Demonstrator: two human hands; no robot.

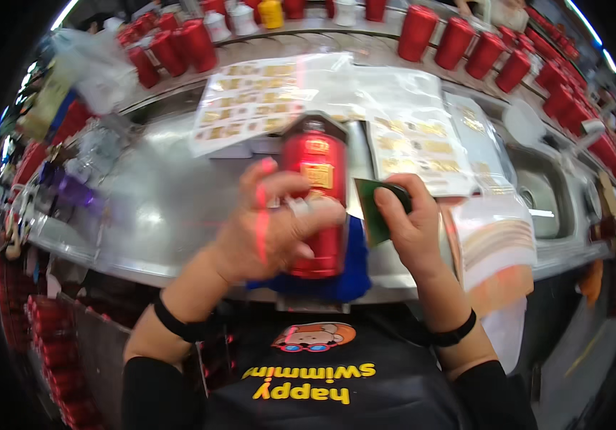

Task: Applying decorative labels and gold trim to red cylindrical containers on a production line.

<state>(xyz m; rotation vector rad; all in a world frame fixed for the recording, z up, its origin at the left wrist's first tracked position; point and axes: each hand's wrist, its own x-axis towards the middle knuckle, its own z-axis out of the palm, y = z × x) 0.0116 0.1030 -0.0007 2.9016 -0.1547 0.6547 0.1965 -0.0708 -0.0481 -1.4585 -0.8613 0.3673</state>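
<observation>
A shiny red cylindrical canister (322, 247) with gold decals lies on a blue cloth (357, 261) in front of me, its dark angular end pointing away. My left hand (268, 226) is over the canister's left side with its fingers spread, slightly blurred; whether the fingertips touch it I cannot tell. A whitish band shows around one finger, and a red light line crosses the hand. To the right of the canister, my right hand (408, 218) pinches a flat dark-green scraper (374, 211) between thumb and fingers.
Sheets of gold stickers (250, 100) and more decal sheets (419, 140) lie beyond the canister on the metal table (157, 236). Red canisters (458, 43) line a curved conveyor at the back. A sink (541, 201) is at the right, a clear plastic bag (93, 64) at the far left.
</observation>
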